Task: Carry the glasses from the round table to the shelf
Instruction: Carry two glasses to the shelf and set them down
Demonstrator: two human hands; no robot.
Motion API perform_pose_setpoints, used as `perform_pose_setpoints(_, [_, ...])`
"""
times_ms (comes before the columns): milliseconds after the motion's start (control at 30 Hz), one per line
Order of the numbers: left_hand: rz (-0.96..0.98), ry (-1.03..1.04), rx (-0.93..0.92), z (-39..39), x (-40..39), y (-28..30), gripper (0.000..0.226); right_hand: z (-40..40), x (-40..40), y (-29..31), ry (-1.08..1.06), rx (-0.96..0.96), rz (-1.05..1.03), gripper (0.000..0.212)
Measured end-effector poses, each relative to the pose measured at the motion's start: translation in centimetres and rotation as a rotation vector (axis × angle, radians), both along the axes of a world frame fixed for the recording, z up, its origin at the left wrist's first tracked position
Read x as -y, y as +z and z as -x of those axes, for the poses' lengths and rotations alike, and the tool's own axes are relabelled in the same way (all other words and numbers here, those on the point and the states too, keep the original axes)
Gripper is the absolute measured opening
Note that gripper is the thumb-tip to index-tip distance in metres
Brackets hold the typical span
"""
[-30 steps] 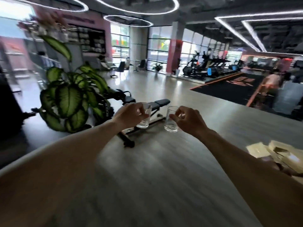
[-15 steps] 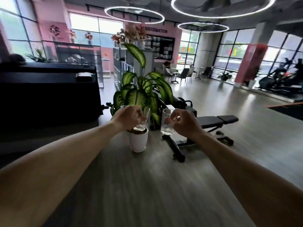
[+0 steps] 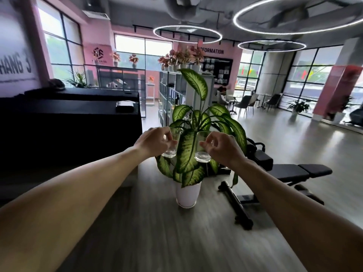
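Observation:
My left hand [image 3: 152, 143] grips a clear drinking glass [image 3: 170, 152], its thick base showing below my fingers. In my right hand [image 3: 222, 147] I hold a second clear glass [image 3: 202, 157], pinched between thumb and fingers. Both glasses are held upright out in front of me at chest height, close together, with both arms stretched forward. A white open shelf unit [image 3: 170, 95] with flower pots on top stands further back, behind the plant. The round table is out of view.
A big leafy plant in a white pot [image 3: 187, 195] stands on the floor straight ahead. A black weight bench [image 3: 275, 173] lies to its right, a black counter [image 3: 68, 122] to the left. Chairs and small tables stand at the back right.
The view has swung left, from the gym machines to the counter, plant and shelf. The plant now lies straight ahead and closer. Both hands still hold their glasses.

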State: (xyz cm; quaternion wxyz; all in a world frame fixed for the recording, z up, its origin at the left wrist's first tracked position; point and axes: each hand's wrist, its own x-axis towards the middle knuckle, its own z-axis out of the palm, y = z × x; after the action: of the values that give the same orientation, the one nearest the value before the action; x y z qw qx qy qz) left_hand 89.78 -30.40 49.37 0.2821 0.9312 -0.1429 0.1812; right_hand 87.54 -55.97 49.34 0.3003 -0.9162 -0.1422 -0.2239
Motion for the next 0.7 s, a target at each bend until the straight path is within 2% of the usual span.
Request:
perform_pose_setpoints(267, [-0.043,0.067,0.006,-11.1,-3.1,-0.4,0.026,-12.8,-2.8,-0.1,0.087,0.04,-0.002,0.02])
perform_pose_setpoints(700, [-0.02,0.231,0.013,-33.3,-4.3,0.8,0.025,-39.5,-5.0,1.3,0.231,0.023,-0.004,0.018])
